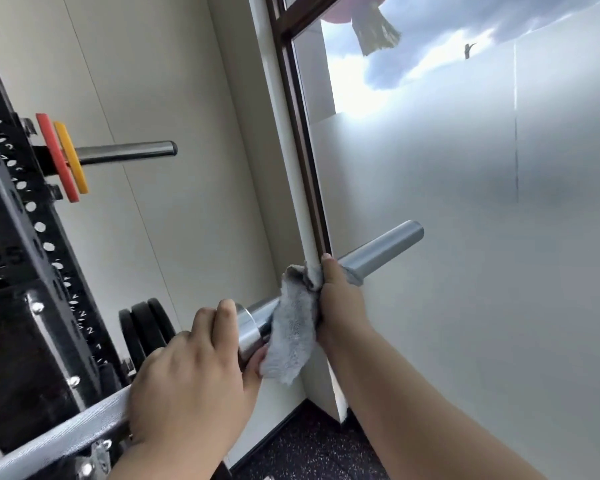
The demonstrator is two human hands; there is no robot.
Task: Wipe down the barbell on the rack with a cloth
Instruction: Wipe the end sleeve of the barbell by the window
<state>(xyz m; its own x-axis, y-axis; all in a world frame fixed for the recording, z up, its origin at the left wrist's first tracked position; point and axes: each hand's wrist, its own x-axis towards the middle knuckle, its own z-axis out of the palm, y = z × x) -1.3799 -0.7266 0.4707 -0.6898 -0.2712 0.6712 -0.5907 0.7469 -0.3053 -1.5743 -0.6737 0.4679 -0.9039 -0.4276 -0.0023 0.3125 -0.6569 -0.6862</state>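
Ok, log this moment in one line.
step: wiping | right hand: grips cloth round barbell | left hand: grips barbell beside cloth

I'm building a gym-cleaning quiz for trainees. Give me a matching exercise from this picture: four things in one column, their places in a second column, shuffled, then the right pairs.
Things
1 cloth
2 left hand
3 red plate
4 black plates

Places
A on the upper bar, next to the yellow plate
B low beside the rack
C round the sleeve, gripped by the right hand
D on the barbell by the collar

Pairs: 1-C, 2-D, 3-A, 4-B
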